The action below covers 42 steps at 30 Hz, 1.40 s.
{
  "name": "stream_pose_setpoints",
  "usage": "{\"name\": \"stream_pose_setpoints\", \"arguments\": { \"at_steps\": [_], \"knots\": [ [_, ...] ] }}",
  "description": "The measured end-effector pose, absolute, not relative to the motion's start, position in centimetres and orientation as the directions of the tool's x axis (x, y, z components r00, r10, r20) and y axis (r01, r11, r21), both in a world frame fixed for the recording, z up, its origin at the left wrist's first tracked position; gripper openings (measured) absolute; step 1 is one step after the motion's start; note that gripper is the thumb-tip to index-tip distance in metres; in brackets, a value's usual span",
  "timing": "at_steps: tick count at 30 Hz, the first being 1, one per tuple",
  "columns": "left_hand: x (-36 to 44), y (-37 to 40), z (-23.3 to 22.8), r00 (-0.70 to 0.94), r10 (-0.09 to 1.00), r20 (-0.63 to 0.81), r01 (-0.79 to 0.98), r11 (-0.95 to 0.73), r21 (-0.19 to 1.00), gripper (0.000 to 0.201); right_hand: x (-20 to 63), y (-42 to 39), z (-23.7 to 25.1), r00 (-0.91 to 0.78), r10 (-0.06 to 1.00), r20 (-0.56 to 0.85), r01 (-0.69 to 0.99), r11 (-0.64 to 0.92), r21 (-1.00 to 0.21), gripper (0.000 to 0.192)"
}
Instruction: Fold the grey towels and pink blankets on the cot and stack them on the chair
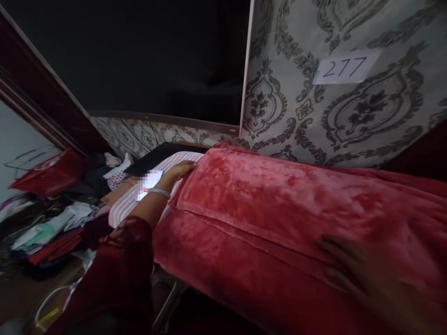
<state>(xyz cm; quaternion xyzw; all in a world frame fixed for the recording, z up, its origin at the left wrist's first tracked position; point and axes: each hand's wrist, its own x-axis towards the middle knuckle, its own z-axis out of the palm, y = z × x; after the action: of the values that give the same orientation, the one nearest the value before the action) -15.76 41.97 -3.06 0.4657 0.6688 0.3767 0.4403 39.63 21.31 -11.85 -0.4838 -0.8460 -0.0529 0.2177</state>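
Heaped clothes (66, 223) fill the far left background, then comes a striped cloth (127, 209). Next, the left hand (181, 170) is at the end of a folded red blanket (261, 200); I can't tell whether it grips. Farther right, the right hand (373, 274) spreads over the blanket, blurred, fingers apart.

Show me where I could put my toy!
The red blanket looks bare between the left hand and right hand. The striped cloth has only a small patch between the bright screen and dark red sleeve. The clothes pile on the left is crowded.
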Motion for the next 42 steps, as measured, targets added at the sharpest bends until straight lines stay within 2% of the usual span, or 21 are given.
{"name": "stream_pose_setpoints", "arguments": {
  "at_steps": [4, 9, 13, 16, 18, 21, 26, 29, 31, 34, 36, 39, 42],
  "knots": [
    [-17.1, 36.4, -4.0, -0.199, 0.961, -0.192, 0.286, 0.244, 0.927, 0.044, 40.6, 19.8, -13.2, -0.432, 0.793, 0.430, 0.828, 0.537, -0.159, 0.048],
    [-17.8, 31.2, -5.4, -0.156, 0.985, -0.076, 0.490, 0.144, 0.860, 0.041, 41.1, 21.3, -14.0, -0.355, 0.812, 0.464, 0.867, 0.471, -0.161, 0.044],
    [-17.1, 30.3, -5.4, -0.228, 0.967, -0.115, 0.550, 0.226, 0.804, 0.039, 40.2, 22.0, -12.8, -0.351, 0.815, 0.462, 0.881, 0.454, -0.132, 0.042],
    [-16.8, 30.6, -4.9, -0.278, 0.951, -0.133, 0.507, 0.263, 0.820, 0.037, 39.2, 22.0, -10.1, -0.300, 0.833, 0.466, 0.910, 0.397, -0.123, 0.040],
    [-16.9, 30.8, -4.6, -0.293, 0.946, -0.142, 0.469, 0.271, 0.840, 0.035, 38.5, 21.6, -8.2, -0.251, 0.819, 0.516, 0.927, 0.357, -0.116, 0.039],
    [-17.4, 30.8, -4.6, -0.328, 0.934, -0.145, 0.417, 0.281, 0.865, 0.034, 37.6, 20.5, -6.9, -0.280, 0.783, 0.555, 0.919, 0.385, -0.080, 0.039],
    [-17.6, 30.7, -5.2, -0.363, 0.918, -0.159, 0.372, 0.300, 0.878, 0.030, 37.5, 18.2, -9.9, -0.390, 0.829, 0.402, 0.889, 0.453, -0.070, 0.037],
    [-17.4, 30.5, -4.9, -0.368, 0.915, -0.163, 0.355, 0.301, 0.885, 0.021, 38.7, 17.1, -11.4, -0.417, 0.830, 0.370, 0.892, 0.453, -0.009, 0.042],
    [-17.1, 30.1, -4.4, -0.353, 0.921, -0.165, 0.340, 0.290, 0.895, 0.030, 39.6, 16.7, -11.5, -0.417, 0.830, 0.369, 0.900, 0.435, 0.039, 0.048],
    [-16.6, 29.5, -3.6, -0.236, 0.958, -0.161, 0.286, 0.226, 0.931, 0.059, 40.3, 16.8, -11.1, -0.370, 0.846, 0.384, 0.926, 0.372, 0.074, 0.047],
    [-16.2, 29.2, -3.0, -0.153, 0.976, -0.154, 0.210, 0.185, 0.960, 0.063, 40.2, 17.3, -11.0, -0.331, 0.853, 0.403, 0.942, 0.320, 0.096, 0.049],
    [-15.3, 29.2, -1.9, -0.165, 0.963, -0.213, 0.045, 0.223, 0.974, 0.051, 39.6, 18.3, -11.0, -0.275, 0.854, 0.442, 0.961, 0.257, 0.101, 0.047],
    [-14.7, 29.6, 0.1, -0.219, 0.949, -0.228, -0.066, 0.218, 0.974, 0.034, 39.6, 18.9, -10.5, -0.190, 0.850, 0.491, 0.981, 0.188, 0.054, 0.043]
  ]
}}
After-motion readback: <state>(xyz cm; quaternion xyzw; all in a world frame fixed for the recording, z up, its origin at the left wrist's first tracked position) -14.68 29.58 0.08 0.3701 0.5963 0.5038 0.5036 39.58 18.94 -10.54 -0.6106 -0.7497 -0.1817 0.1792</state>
